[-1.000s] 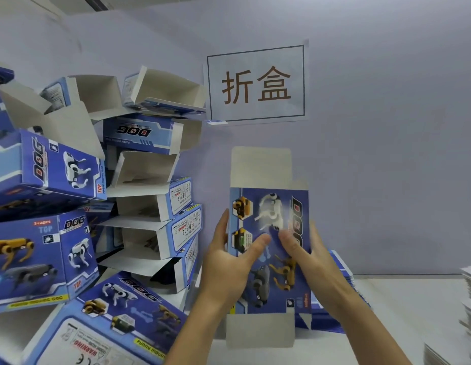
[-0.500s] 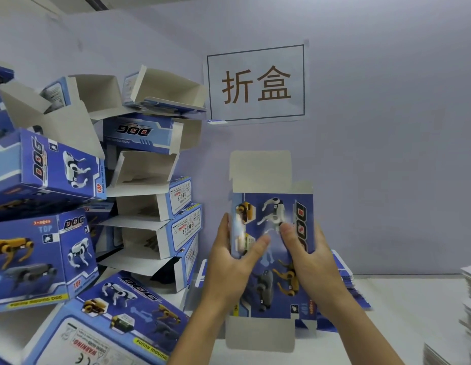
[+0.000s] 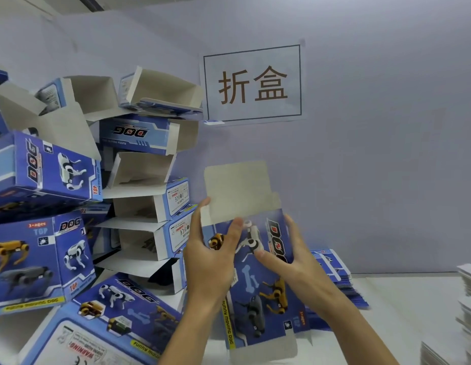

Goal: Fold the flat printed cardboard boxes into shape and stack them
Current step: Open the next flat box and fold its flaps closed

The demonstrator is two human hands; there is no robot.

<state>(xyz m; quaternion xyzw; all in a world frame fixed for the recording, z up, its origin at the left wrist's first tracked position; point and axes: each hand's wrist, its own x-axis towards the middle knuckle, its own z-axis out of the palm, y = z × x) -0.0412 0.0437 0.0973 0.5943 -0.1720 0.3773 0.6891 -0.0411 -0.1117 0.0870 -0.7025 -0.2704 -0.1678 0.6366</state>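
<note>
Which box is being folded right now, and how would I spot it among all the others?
Look below the wall sign with two large characters. There the left hand and right hand hold one blue box upright. Unlike the piled boxes at left, it is held up, its plain grey flap pointing up.

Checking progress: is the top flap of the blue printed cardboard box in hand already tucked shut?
No, the blue printed cardboard box has its grey top flap standing up open.
</note>
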